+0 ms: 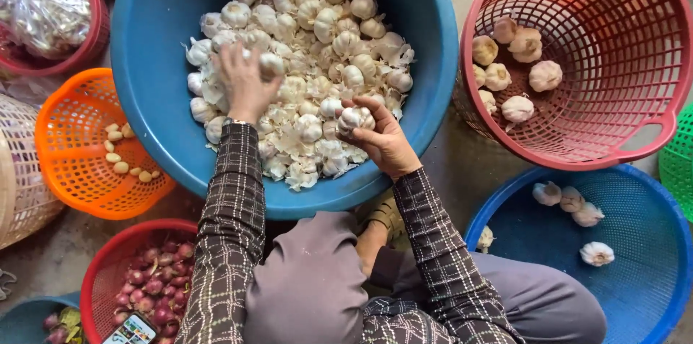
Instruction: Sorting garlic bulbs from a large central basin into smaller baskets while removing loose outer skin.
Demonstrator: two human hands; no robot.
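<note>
An orange plastic basket (pixel 68 135) with peeled cloves stands at far left. In the big round blue plastic basin (pixel 155 62) of white garlic bulbs (pixel 325 26), the left hand (pixel 245 83) pinches one bulb and the right hand (pixel 379 135) is clamped on another. A red plastic mesh basket (pixel 613 26) holds a few bulbs on the right.

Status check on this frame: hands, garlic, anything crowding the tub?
Left hand on a garlic bulb. Right hand grips another bulb. Both inside blue tub. Nothing blocking.
</note>
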